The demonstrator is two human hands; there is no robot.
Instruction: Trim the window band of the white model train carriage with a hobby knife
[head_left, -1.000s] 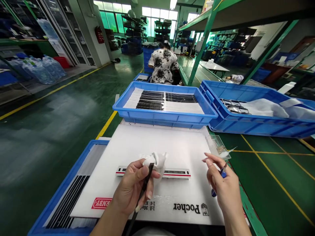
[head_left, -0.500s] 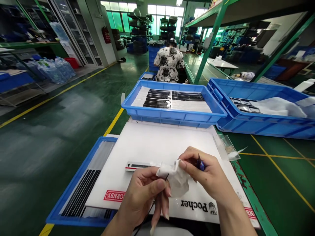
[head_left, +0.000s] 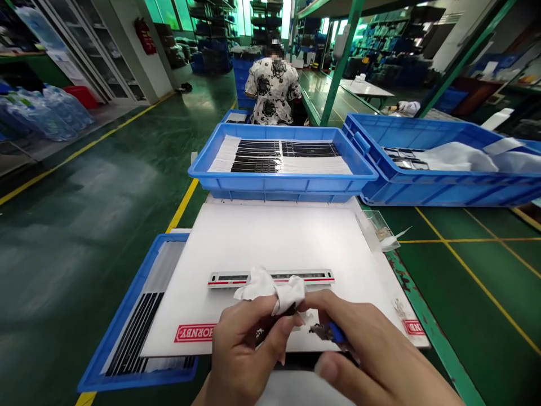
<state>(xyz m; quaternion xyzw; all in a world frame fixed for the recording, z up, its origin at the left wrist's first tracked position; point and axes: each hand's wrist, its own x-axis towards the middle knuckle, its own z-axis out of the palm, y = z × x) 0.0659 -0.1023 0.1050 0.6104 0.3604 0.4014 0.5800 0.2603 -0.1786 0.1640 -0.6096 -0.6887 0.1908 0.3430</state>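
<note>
From my remote screen I saw a factory hall with a green floor [head_left: 84, 225] marked by yellow lines. At the far end was a co-worker in a floral shirt [head_left: 274, 93]. Nearer to me stood a blue plastic tray [head_left: 279, 183] with rows of black and white strips, and to its right a second blue tray [head_left: 443, 193] with a white sheet and dark parts. A third blue tray [head_left: 135, 332] was partly under a white board [head_left: 270, 237], which had a red HORNBY label [head_left: 194, 332]. A small clear plastic box [head_left: 376, 228] was near the right edge of this board.

A model train carriage [head_left: 315, 277], white with a red stripe, lay across the board. The left hand [head_left: 245, 352] was just in front of it, its fingers closed on a white cloth [head_left: 270, 290] that overlapped the carriage. The fingers of the right hand [head_left: 363, 352] were closed around a blue-handled tool [head_left: 336, 332], and I could not see its tip clearly.
</note>
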